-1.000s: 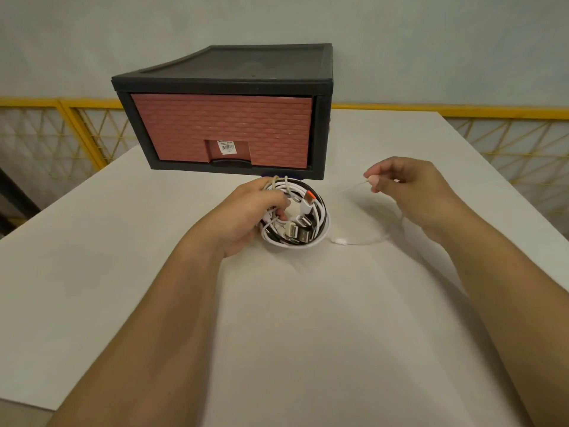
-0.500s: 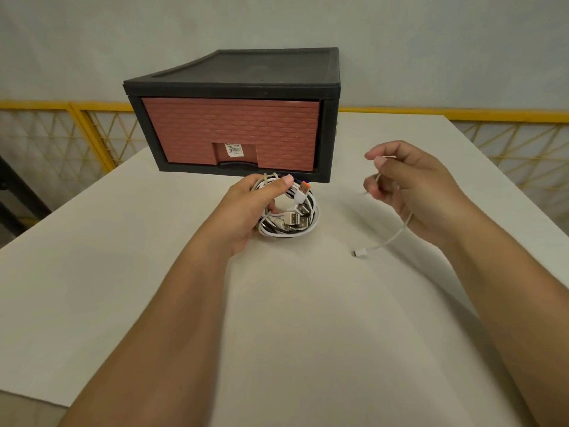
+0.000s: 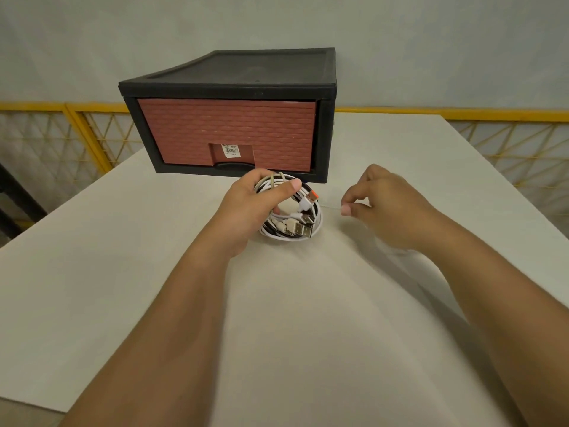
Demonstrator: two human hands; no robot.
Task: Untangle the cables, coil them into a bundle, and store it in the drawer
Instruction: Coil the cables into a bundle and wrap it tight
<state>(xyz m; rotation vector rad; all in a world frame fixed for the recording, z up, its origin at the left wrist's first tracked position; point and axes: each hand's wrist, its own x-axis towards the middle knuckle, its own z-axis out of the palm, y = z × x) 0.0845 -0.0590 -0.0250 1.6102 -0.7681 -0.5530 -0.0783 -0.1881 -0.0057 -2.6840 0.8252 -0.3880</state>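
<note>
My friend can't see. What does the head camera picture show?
A person's left hand grips a coiled bundle of white and black cables at a white table, while the right hand pinches a thin white cable leading off it. Behind stands a black box with its red-brown drawer closed.

We recorded a white table (image 3: 92, 272) beneath the left hand (image 3: 246, 211). We noted a yellow mesh railing (image 3: 37, 106) well beyond it on the left and also beyond the right hand (image 3: 394, 208). A grey wall (image 3: 277, 23) stood behind.
</note>
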